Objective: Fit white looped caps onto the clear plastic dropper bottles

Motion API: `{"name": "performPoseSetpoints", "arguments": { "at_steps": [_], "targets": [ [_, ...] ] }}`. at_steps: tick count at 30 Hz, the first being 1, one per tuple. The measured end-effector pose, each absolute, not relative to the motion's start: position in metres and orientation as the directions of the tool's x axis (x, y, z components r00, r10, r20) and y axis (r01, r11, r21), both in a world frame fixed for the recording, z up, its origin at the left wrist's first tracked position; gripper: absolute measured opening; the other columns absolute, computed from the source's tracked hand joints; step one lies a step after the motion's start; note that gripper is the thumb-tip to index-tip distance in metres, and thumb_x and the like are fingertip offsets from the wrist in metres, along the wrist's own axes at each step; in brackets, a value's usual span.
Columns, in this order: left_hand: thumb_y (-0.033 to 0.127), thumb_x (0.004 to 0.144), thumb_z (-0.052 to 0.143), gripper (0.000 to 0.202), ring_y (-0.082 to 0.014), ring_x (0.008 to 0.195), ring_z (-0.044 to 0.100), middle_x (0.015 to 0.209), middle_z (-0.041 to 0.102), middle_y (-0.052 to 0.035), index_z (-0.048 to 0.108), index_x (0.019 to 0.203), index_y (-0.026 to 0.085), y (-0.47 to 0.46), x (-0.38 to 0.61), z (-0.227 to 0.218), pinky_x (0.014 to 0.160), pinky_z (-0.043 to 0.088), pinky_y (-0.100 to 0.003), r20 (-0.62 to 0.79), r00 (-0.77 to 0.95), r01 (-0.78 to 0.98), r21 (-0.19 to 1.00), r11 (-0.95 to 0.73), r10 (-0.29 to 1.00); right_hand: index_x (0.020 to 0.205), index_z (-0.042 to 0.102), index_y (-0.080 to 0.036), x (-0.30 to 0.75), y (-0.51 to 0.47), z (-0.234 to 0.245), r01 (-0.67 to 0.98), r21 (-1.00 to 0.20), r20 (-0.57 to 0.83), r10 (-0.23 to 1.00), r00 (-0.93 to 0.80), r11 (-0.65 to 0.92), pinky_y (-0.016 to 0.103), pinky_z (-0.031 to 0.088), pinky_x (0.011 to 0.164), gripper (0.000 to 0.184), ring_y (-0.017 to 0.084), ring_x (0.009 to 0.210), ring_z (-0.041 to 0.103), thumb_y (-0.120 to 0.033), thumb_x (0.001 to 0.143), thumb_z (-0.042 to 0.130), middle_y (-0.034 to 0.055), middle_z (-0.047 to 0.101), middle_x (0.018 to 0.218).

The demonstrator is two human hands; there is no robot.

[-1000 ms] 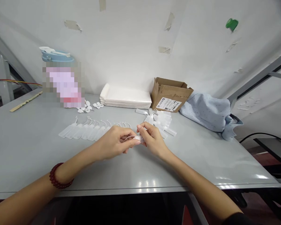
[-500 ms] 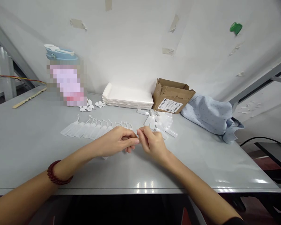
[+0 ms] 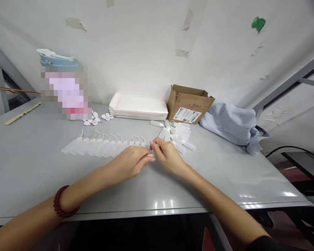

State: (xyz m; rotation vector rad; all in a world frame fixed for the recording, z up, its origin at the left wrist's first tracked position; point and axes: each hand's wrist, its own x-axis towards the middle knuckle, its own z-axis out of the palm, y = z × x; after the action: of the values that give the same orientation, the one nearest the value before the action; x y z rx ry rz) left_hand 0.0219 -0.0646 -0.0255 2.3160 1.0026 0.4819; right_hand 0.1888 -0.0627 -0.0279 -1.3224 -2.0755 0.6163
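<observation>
White caps lay on the grey table, with a row of cloudy bottles with thin bendy tails just nearer. Next, in front of the row's end, the left hand pinched a small white bit between thumb and fingers, close to the right hand, whose fingers were curled in, but I could not tell if they held anything. Behind that hand lay a messy bottle pile, near a brown box.
</observation>
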Motion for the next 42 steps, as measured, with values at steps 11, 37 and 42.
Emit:
{"name": "performPoseSetpoints", "arguments": {
  "at_steps": [11,37,42],
  "targets": [
    [0.033,0.088,0.047,0.020,-0.0160,0.075,0.060,0.081,0.066,-0.0026,0.058,0.083,0.018,-0.047,0.006,-0.011,0.067,0.045,-0.025,0.326,0.284,0.605,0.669,-0.433,0.902,0.080,0.049,-0.019,0.242,-0.020,-0.026,0.632,-0.733,0.462,0.866,0.190,0.252,0.023,0.033,0.051,0.029,0.012,0.048,0.045,-0.046,0.090,0.042,-0.0042,0.048,0.054],
    [0.019,0.082,0.042,0.040,-0.0281,0.093,0.056,0.099,0.067,-0.0139,0.062,0.116,0.012,0.019,-0.095,-0.016,0.072,0.043,-0.033,0.068,-0.014,0.990,0.142,0.004,0.998,0.114,0.051,-0.017,0.196,-0.048,-0.049,0.669,-0.340,0.424,0.743,-0.517,0.660,0.045,0.044,0.091,0.032,0.027,0.106,0.049,-0.038,0.090,0.049,0.0143,0.053,0.112],
    [0.020,0.084,0.040,0.043,-0.0310,0.095,0.055,0.101,0.066,-0.0170,0.060,0.120,0.009,0.022,-0.095,-0.018,0.078,0.041,-0.036,0.062,0.014,0.992,0.125,-0.022,0.998,0.120,0.050,-0.014,0.193,-0.051,-0.051,0.654,-0.356,0.367,0.743,-0.559,0.668,0.045,0.044,0.092,0.052,0.028,0.107,0.047,-0.051,0.084,0.054,0.0151,0.053,0.115]
  ]
}}
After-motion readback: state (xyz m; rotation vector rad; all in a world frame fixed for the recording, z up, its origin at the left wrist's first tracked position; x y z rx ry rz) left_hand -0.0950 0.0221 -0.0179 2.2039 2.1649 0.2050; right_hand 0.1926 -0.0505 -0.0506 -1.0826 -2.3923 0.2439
